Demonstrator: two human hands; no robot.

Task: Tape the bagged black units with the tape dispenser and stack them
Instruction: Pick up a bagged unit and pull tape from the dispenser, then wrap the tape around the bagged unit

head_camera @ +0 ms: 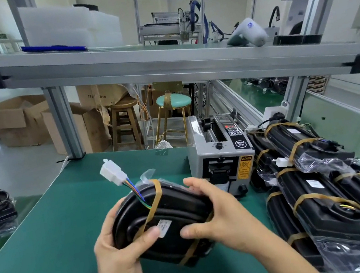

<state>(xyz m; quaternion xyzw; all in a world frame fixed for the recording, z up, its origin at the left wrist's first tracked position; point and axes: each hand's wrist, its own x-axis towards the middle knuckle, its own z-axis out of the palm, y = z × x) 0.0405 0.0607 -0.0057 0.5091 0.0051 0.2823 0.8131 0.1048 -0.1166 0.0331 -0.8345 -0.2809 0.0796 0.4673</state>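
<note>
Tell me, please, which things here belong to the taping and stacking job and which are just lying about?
Job:
- bagged black unit, held by left hand and right hand
- tape dispenser
- stack of taped units

Lying about:
- wooden stool
- green stool
- cardboard boxes
- white handheld tool

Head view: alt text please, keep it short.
Both hands, left and right, hold a bagged black plastic unit banded with tan tape above the green table. A grey tape dispenser stands behind; taped units are stacked at right.

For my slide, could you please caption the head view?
Both hands hold a taped, bagged black unit before the tape dispenser.
</note>
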